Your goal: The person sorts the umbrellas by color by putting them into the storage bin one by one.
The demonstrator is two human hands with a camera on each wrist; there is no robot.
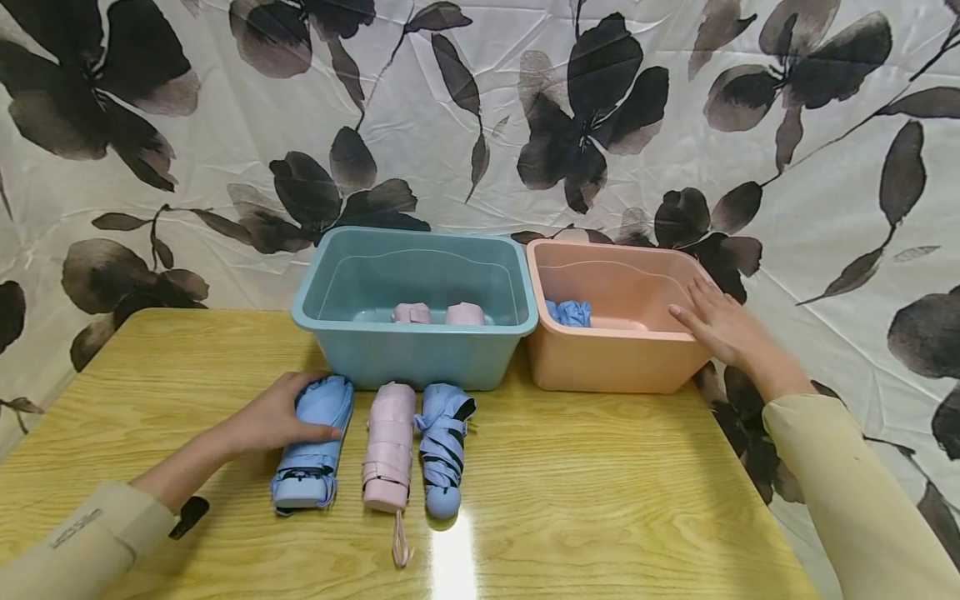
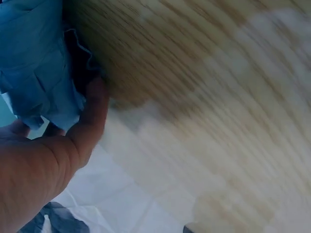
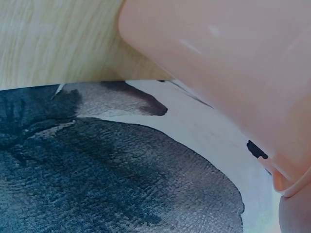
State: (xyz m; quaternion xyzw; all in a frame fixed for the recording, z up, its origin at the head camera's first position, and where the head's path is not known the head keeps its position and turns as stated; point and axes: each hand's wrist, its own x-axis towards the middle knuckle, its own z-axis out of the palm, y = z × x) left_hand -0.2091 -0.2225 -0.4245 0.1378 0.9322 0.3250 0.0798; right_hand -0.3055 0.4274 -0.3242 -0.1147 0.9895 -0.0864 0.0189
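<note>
My left hand (image 1: 273,418) grips a folded blue umbrella (image 1: 315,454) at the left of a row on the table, thumb on its near right side and fingers at the far end. In the left wrist view, the thumb and fingers of that hand (image 2: 53,158) go round the blue fabric (image 2: 34,58). Right of it lie a folded pink umbrella (image 1: 389,442) with a wrist loop and another blue umbrella (image 1: 442,446), strapped and round-handled. My right hand (image 1: 731,333) rests with extended fingers on the right rim of a peach bin (image 1: 611,367).
A teal bin (image 1: 416,354) stands behind the row, with two pink bundles (image 1: 465,314) inside. Beside it, the peach bin holds a blue bundle (image 1: 573,313) at its left. A floral cloth (image 1: 480,108) hangs behind the wooden table (image 1: 570,500).
</note>
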